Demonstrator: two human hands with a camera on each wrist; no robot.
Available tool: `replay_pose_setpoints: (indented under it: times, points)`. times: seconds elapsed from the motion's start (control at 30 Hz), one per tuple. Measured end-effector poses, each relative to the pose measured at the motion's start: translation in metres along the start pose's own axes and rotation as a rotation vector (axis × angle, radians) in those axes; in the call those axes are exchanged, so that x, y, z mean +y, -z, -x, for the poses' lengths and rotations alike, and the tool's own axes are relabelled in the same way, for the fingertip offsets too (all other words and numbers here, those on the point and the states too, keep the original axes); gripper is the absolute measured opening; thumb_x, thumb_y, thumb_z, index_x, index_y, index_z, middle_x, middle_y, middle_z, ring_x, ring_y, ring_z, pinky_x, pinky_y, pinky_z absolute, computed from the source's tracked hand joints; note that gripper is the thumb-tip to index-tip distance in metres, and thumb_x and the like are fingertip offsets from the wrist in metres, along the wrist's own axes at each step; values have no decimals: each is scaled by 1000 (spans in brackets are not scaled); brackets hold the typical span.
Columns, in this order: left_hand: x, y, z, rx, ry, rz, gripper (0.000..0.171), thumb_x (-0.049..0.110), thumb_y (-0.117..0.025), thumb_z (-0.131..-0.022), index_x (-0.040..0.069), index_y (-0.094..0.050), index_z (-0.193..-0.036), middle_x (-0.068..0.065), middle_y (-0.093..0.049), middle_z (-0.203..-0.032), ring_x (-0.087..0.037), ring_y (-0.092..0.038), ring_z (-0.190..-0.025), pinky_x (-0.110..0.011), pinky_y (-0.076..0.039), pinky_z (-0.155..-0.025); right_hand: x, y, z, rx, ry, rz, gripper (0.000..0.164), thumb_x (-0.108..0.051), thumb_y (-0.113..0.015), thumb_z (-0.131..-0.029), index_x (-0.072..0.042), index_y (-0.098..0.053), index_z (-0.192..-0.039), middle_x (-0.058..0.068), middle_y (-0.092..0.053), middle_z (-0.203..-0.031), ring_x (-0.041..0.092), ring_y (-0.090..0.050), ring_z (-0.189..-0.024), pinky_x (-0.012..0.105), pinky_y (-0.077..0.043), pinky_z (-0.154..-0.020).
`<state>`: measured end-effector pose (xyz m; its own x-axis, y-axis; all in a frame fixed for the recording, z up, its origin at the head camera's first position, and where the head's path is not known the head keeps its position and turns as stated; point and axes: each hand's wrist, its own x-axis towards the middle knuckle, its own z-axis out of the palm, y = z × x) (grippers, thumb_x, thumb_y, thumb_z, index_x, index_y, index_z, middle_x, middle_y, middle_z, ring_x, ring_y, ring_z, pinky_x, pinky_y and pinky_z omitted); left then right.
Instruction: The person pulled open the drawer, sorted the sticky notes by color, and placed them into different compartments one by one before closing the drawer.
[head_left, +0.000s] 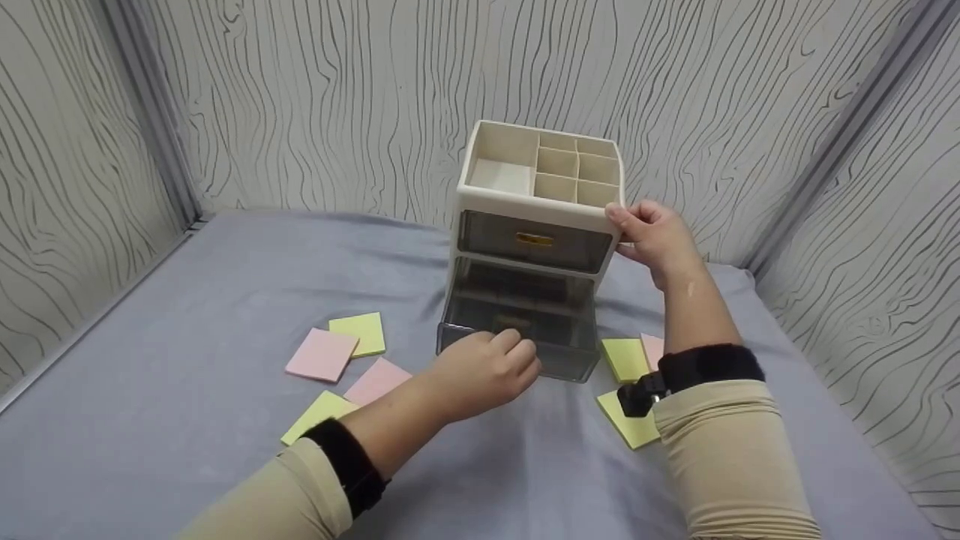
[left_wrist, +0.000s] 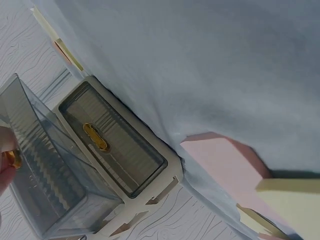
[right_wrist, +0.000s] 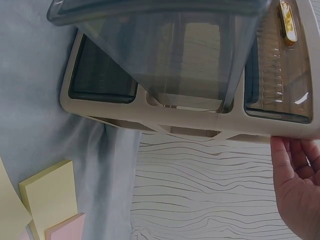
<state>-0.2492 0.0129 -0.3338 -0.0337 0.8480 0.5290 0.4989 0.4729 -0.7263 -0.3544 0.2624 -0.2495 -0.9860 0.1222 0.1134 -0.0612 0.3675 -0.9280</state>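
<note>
A cream desktop drawer organizer [head_left: 538, 201] stands on the cloth, with compartments in its top and smoky see-through drawers. Its middle drawer [head_left: 570, 358] is pulled out; the top drawer [head_left: 487, 234] and the bottom drawer [left_wrist: 117, 145] sit closed, each with a gold handle. My left hand [head_left: 487, 371] is at the front of the pulled-out drawer, its fingers pinching that drawer's gold handle [left_wrist: 14, 159], seen at the edge of the left wrist view. My right hand [head_left: 658, 238] grips the organizer's upper right corner, thumb on the front edge and fingers against the side.
Left of the organizer lie pink sticky-note pads [head_left: 322, 355] and yellow sticky-note pads [head_left: 364, 332]. On the right, near my forearm, are more yellow pads [head_left: 624, 360] and a pink pad [head_left: 652, 349]. Wood-pattern panels [head_left: 337, 97] surround the grey cloth-covered table [head_left: 187, 322].
</note>
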Motion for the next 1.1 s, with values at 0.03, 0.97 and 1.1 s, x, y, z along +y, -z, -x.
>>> replay_pose_setpoints:
  times: [0.03, 0.97, 1.1]
  points:
    - [0, 0, 0, -2, 3, 1, 17, 5, -51, -87, 16, -63, -84, 3, -51, -76, -7, -43, -61, -17, -35, -43, 0, 0, 0, 1, 1, -2, 45, -48, -63, -79, -7, -50, -92, 14, -51, -115, 24, -53, -106, 38, -44, -92]
    - [-30, -17, 34, 54, 527, 573, 6, 10, -62, -81, 11, -61, -75, 2, -49, -67, -12, -47, -59, -24, -42, -53, 0, 0, 0, -6, 4, -21, 41, -45, -63, -80, -7, -48, -87, 11, -50, -110, 21, -53, -102, 39, -44, -92]
    - [-48, -18, 48, -26, 742, 644, 4, 11, -62, -81, 10, -62, -77, 2, -54, -70, -10, -52, -63, -24, -46, -57, 0, 0, 0, -6, 9, -15, 41, -46, -63, -80, -8, -48, -87, 10, -50, -107, 20, -53, -100, 38, -44, -92]
